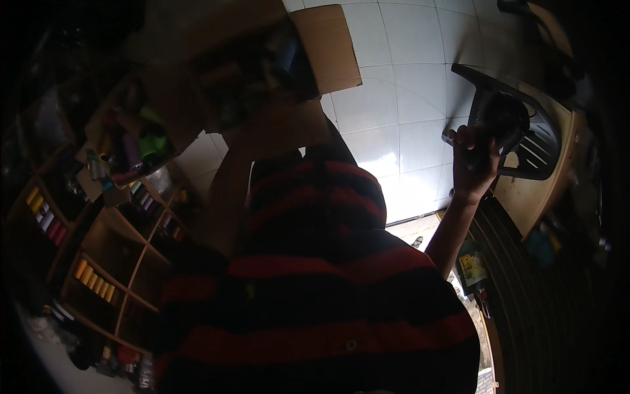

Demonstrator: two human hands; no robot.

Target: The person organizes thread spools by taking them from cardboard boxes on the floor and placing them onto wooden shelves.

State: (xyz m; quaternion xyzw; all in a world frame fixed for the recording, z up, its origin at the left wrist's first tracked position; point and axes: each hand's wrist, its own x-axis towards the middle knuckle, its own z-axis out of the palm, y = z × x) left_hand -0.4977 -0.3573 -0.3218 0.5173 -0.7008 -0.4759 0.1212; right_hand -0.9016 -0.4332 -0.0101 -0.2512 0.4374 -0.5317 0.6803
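My left hand (281, 106) reaches over the near side of an open cardboard box (330, 49). Dark, jumbled contents fill that box, and shadow hides my fingers among them. Off to the right, my right hand (475, 163) is raised with its fingers curled round a dark object (502, 125), whose kind I cannot make out. Behind it is a black plastic chair (550, 148) with slats. Left of the large box, a smaller carton (177, 115) contains thread spools in purple, green, yellow and red.
A wooden shelf with compartments (134, 262) runs along the left, with yellow spools (94, 281) and other coloured spools in it. White floor tiles (420, 98) extend beyond the box. A pale wooden board (531, 203) stands at right, beside a dark ribbed surface (525, 295).
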